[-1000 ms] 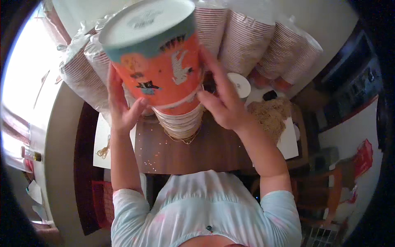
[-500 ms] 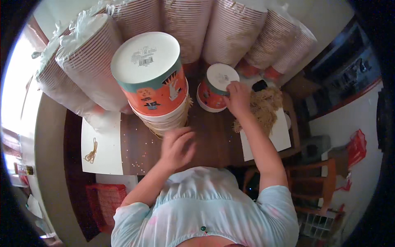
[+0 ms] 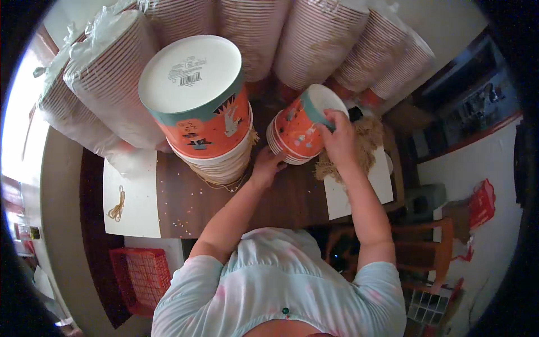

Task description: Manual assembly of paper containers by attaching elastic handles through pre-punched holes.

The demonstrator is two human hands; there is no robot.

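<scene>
My right hand (image 3: 339, 133) grips the base end of an upside-down orange paper bucket (image 3: 303, 130) with a teal band, thumb and fingers at its edge. The bucket leans to the right, and several white rims show stacked at its lower end. At those rims is my left hand (image 3: 268, 166), its fingers curled against them and partly hidden. To the left stands a taller stack of upside-down paper buckets (image 3: 205, 135), white base up, with tan cords (image 3: 224, 178) hanging around its lower rims.
Plastic-wrapped stacks of buckets (image 3: 317, 42) line the back of the brown table (image 3: 292, 202). A heap of tan cords (image 3: 365, 146) lies on a white sheet (image 3: 337, 196) at right. On the left white board (image 3: 129, 208) rests a small cord bundle (image 3: 117, 203). Below is a red basket (image 3: 140, 278).
The smaller bucket stack has tilted to the right, lifted into fuller view. My left hand has moved right from the tall stack to the smaller one's rims.
</scene>
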